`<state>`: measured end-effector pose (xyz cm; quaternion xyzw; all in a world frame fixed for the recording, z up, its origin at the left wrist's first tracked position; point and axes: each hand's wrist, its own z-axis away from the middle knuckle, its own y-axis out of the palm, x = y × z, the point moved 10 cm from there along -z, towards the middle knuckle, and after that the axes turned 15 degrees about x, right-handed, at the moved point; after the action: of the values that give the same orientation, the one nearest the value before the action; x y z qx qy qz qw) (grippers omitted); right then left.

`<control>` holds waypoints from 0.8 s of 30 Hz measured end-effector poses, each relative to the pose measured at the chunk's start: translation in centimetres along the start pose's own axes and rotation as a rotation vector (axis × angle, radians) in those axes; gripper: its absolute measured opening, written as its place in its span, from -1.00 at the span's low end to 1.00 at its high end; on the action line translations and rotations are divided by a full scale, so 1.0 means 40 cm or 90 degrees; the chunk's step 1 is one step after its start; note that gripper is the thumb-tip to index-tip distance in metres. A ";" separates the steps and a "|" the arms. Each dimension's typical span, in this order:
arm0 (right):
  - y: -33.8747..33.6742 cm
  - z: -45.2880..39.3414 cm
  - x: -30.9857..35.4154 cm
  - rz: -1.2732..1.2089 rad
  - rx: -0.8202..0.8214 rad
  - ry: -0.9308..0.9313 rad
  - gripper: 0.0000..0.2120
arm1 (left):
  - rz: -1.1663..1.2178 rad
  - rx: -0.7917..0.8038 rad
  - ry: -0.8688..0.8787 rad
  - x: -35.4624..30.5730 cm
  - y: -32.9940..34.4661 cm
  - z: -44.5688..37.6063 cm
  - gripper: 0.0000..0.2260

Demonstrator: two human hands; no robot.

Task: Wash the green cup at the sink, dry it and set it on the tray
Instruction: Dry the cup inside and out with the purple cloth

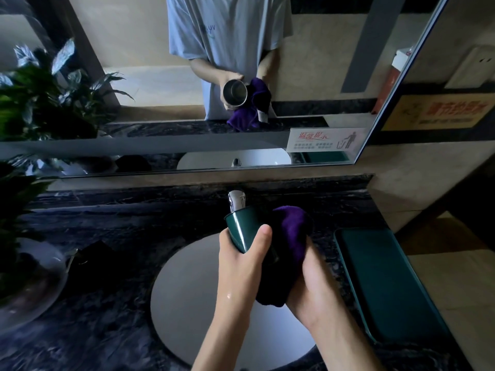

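I hold the green cup [241, 226] over the white sink [184, 290], tilted with its mouth pointing away toward the mirror. My left hand [242, 261] wraps around the cup's body from below. My right hand [316, 287] grips a purple cloth [290, 236] pressed against the cup's right side and base. The mirror shows the cup's shiny metal inside. The green tray [385, 279] lies flat on the counter to the right of the sink, nothing on it.
A chrome tap [237, 200] stands just behind the cup. The dark marble counter [107, 236] holds a glass bowl planter [32, 279] with leafy plants at left. A mirror [187, 89] and a small sign [325, 139] back the counter.
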<state>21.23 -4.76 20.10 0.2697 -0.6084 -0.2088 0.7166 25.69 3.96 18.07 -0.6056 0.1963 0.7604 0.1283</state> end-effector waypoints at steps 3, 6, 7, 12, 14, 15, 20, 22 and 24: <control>-0.019 0.006 -0.004 0.030 -0.058 -0.033 -0.37 | -0.030 0.007 0.013 -0.002 0.003 -0.002 -0.66; -0.049 0.020 -0.006 0.069 -0.130 -0.074 -0.61 | -0.003 0.024 0.011 -0.010 0.000 -0.004 -0.71; -0.055 0.024 -0.010 0.097 -0.138 -0.081 -0.75 | 0.021 0.027 0.000 -0.004 -0.003 -0.005 -0.67; -0.044 0.031 0.006 0.376 -0.121 -0.081 -0.72 | 0.137 0.042 -0.001 0.014 -0.010 -0.004 -0.50; -0.028 0.026 0.004 0.416 -0.077 -0.076 -0.64 | 0.155 0.034 0.000 0.025 -0.014 0.000 -0.44; -0.028 0.024 -0.001 0.412 -0.063 -0.072 -0.59 | 0.157 0.029 -0.001 0.031 -0.015 0.001 -0.43; -0.034 0.023 0.010 0.363 -0.101 -0.078 -0.63 | 0.067 0.036 0.038 0.024 -0.004 0.017 -0.46; -0.052 0.026 0.018 0.345 -0.148 -0.083 -0.64 | 0.033 0.048 0.067 0.010 0.005 0.031 -0.53; -0.077 0.027 0.019 0.352 -0.190 -0.077 -0.71 | 0.021 0.046 0.072 0.006 0.007 0.040 -0.56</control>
<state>20.38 -7.74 18.81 -0.0269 -0.6628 -0.1083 0.7404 24.11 4.43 18.17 -0.6392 0.2406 0.7194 0.1265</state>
